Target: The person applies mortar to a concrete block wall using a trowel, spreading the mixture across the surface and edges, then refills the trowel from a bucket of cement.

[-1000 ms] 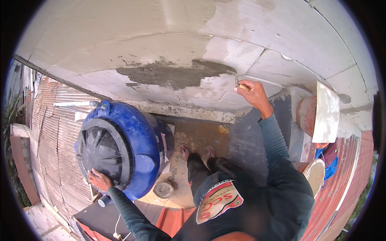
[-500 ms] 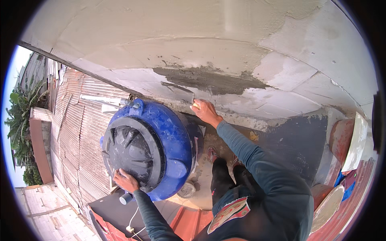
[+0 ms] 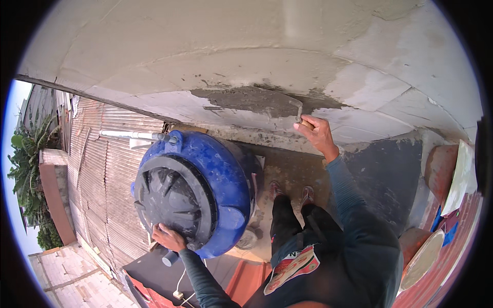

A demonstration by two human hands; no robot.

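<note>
Up against the far wall [image 3: 215,46], the right hand [image 3: 317,134] is clenched round a trowel handle [image 3: 306,123], blade pressed into the wet grey mortar patch [image 3: 251,98], rough and darker than the dry plaster around it. Left hand [image 3: 168,238] rests flat on the blue water tank's black lid [image 3: 172,203], probably for balance.

Daylit rooftop beside a plastered wall

Pale wall [image 3: 215,31] above; corrugated metal roofing [image 3: 97,169] left, green trees [image 3: 28,169] beyond, paved ground [image 3: 64,274] below.
</note>
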